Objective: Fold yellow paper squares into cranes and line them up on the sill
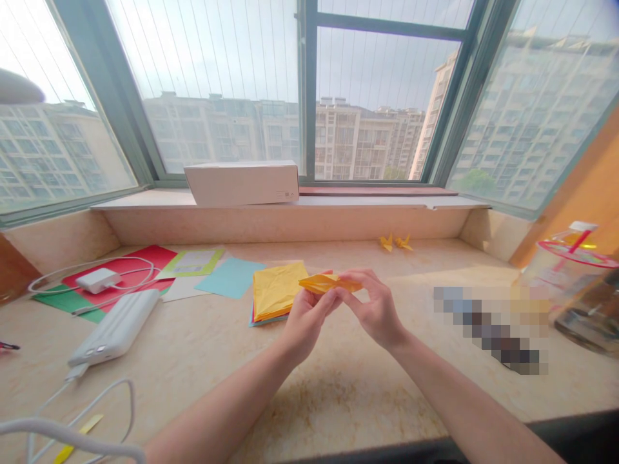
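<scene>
A folded piece of yellow origami paper [319, 282] is held up between both hands, above the stone counter. My left hand [309, 316] pinches its left part from below, and my right hand [372, 299] grips its right end between thumb and fingers. The fingertips of the two hands nearly meet at the middle of the paper. Just behind and left of my left hand lies a stack of yellow paper sheets [275, 290], with blue and red edges showing underneath. Two small yellow paper cranes [395, 242] stand at the back of the counter.
Coloured sheets [232, 277], a white charger [99, 280] with cable and a white power bank [116, 325] lie at left. A white box [244, 183] sits on the window ledge. On the right are a blurred-out object [488, 328] and a clear cup [563, 277] with a red straw.
</scene>
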{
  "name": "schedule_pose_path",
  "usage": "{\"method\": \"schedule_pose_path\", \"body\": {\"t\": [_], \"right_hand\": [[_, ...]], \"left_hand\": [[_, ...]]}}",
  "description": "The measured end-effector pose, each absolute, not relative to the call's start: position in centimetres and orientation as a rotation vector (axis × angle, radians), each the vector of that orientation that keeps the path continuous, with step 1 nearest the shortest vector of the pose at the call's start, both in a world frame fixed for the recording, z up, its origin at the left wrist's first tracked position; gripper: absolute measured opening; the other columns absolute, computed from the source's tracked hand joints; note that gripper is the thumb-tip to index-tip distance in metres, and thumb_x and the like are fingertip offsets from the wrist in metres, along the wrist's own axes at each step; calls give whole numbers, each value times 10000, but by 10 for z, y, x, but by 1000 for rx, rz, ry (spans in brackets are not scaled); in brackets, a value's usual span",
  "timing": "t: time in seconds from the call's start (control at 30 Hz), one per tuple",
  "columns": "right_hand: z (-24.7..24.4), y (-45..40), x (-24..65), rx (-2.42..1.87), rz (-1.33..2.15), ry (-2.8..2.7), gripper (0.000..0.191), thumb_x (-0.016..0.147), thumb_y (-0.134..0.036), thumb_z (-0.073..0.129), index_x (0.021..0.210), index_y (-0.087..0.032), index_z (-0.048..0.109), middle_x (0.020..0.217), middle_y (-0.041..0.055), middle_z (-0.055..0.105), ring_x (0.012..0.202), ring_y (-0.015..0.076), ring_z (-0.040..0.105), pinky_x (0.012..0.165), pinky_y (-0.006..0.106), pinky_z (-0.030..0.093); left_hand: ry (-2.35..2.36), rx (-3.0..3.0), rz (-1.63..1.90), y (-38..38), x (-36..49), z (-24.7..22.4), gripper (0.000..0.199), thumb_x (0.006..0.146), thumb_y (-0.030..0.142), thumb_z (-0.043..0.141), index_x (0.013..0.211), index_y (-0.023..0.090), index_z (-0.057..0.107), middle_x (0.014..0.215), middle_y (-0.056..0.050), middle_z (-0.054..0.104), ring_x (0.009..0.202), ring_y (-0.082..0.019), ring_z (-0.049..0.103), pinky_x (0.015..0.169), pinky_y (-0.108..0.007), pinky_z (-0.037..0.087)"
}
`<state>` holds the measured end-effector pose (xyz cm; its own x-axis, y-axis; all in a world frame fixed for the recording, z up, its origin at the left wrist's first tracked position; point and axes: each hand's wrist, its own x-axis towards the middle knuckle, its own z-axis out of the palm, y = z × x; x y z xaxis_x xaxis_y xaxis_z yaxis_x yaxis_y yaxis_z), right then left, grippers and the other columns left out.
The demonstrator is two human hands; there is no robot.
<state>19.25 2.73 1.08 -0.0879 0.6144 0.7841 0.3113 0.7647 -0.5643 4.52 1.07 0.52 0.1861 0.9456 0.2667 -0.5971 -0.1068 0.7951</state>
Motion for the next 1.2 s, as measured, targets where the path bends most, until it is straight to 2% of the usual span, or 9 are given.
{"method": "schedule_pose_path", "body": {"t": [0.37,0.67,1.0,1.2], "right_hand": [[10,26,191,-728,223,-1709,191,872,-199,670,1051,-257,699,1050,58,673,1015,218,617,911,406,522],[13,25,189,-671,191,-1722,91,876,-201,668,929,-258,716,985,47,696,995,224,622,910,419,518],[7,29,193,-767,244,-1752,108,905,-281,630,1008,-250,643,998,49,701,970,226,644,891,414,514],[4,33,193,-817,275,-1727,155,911,-286,619,1043,-242,688,1021,64,668,958,213,648,859,373,545]], "left_hand": [[424,1011,1379,8,46,7,301,823,270,730,1110,187,686,1159,-84,700,1177,-233,611,1076,-388,438],[468,1055,1403,8,47,7,237,843,298,705,1039,167,724,1104,-91,717,1107,-235,651,1044,-384,470],[629,1171,1420,14,41,9,238,798,341,741,955,162,756,999,-94,738,1010,-254,679,960,-381,520],[669,1293,1430,17,38,10,147,781,279,752,888,179,766,1011,-98,736,1001,-260,670,932,-365,521]]}}
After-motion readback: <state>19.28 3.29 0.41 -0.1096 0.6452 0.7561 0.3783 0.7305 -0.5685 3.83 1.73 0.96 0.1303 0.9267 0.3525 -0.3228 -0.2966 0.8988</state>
